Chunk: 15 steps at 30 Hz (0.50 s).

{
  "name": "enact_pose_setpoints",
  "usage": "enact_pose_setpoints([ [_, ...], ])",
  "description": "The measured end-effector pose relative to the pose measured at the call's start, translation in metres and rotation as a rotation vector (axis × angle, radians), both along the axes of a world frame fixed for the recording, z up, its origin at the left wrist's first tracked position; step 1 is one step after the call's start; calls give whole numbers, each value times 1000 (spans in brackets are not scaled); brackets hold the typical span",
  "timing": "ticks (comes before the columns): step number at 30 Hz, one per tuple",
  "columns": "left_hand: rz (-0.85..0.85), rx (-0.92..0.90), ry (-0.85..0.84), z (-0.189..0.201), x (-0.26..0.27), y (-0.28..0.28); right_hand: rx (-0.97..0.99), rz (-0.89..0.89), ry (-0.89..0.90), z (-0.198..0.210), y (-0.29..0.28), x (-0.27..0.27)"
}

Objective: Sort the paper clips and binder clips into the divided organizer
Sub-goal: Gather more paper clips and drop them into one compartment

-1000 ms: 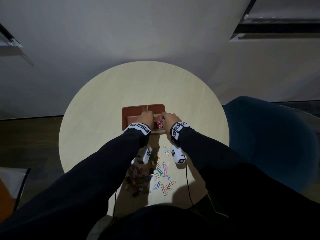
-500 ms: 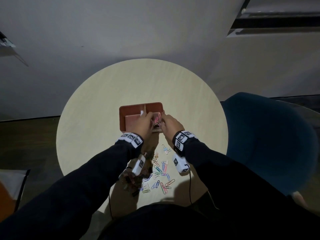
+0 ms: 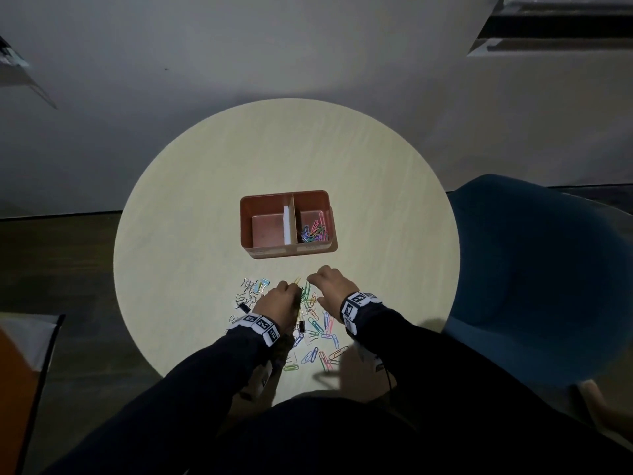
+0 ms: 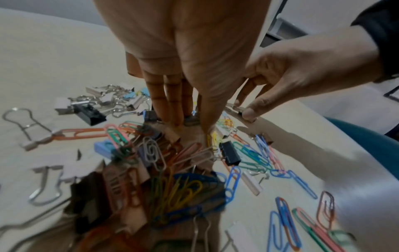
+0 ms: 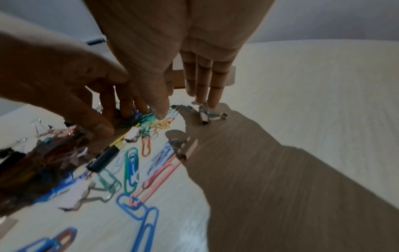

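The reddish-brown divided organizer (image 3: 260, 204) stands mid-table. Its right compartment holds coloured paper clips (image 3: 313, 232); the left compartment looks bare. The mixed pile lies near the front edge: coloured paper clips (image 3: 317, 325) on the right, silver and black binder clips (image 3: 248, 293) on the left. My left hand (image 3: 291, 289) reaches down into the pile, its straight fingers (image 4: 172, 110) touching clips. My right hand (image 3: 313, 287) hovers beside it with fingers extended, and its fingertips (image 5: 212, 100) touch a small silver binder clip (image 5: 207, 116). Neither hand plainly grips anything.
The round pale wooden table (image 3: 205, 186) stands against a grey wall. A dark blue chair (image 3: 534, 269) stands close at the right. An orange and white object (image 3: 20, 354) lies on the floor at the left. A black binder clip (image 4: 230, 153) lies among the paper clips.
Both hands have pulled back from the organizer's right compartment to the clip pile at the front. The paper clips held over it earlier now lie inside it.
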<state>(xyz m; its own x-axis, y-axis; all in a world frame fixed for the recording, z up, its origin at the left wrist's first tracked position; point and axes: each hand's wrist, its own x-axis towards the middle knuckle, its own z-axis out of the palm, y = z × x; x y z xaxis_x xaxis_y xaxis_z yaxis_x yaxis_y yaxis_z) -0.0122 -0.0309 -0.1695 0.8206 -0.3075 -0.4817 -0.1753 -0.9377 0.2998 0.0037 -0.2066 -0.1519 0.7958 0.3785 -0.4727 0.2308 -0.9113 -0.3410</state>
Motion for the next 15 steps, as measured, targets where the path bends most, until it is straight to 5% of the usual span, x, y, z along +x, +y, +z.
enact_pose_setpoints([
  [7, 72, 8, 15, -11, -3, -5, -81, 135, -16, -13, 8, 0],
  [15, 150, -35, 12, -17, 1, -6, -44, 93, -7, -20, 16, -10],
])
